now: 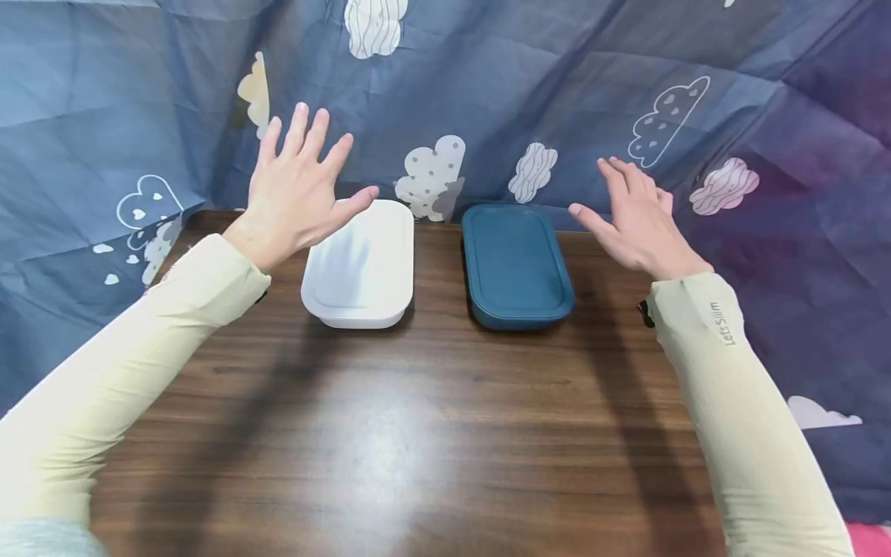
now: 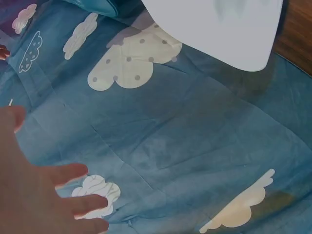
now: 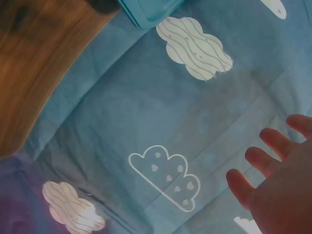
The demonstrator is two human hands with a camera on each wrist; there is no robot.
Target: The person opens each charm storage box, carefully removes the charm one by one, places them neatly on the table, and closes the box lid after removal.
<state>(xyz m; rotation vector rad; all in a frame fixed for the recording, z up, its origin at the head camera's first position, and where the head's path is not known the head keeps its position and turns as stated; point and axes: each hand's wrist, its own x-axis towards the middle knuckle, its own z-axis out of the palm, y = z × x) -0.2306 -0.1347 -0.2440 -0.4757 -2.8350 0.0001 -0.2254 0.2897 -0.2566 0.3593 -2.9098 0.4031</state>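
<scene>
My left hand (image 1: 294, 189) is raised with its fingers spread, holding nothing. Below and beside it, a white lidded container (image 1: 365, 263) sits near the table's far edge; the thumb overlaps its upper left part in the head view. To the right stands a dark blue lidded container (image 1: 517, 263) of similar shape. My right hand (image 1: 640, 220) hovers to the right of the blue one, fingers extended and nothing held. Both wrist views show bare fingers, the left hand (image 2: 44, 190) and the right hand (image 3: 278, 180), with corners of the containers at the top.
A brown wood-grain table (image 1: 390, 418) carries both containers, with a gap between them. Behind it hangs a blue cloth (image 1: 473, 85) printed with clouds, which continues down the left and right sides. Shadows of both arms fall across the tabletop.
</scene>
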